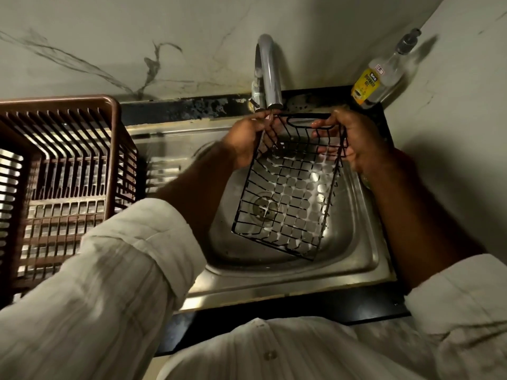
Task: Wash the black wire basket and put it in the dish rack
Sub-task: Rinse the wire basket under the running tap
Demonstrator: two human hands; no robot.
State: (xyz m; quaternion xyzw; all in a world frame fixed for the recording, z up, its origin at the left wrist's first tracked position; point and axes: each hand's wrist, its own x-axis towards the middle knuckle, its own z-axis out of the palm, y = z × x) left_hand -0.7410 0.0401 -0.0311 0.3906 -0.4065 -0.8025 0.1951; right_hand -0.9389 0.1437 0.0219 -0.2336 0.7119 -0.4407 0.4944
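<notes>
The black wire basket hangs tilted over the steel sink, its far end up under the tap spout and white suds on its grid. My left hand grips the basket's far left corner. My right hand grips the far right side, fingers curled round the wires near the handle loop. The brown plastic dish rack stands on the draining board to the left of the sink, with nothing in it.
A bottle of dishwash gel with a pump top stands in the back right corner against the marble wall. The sink drain shows through the basket. A black counter edge runs along the front.
</notes>
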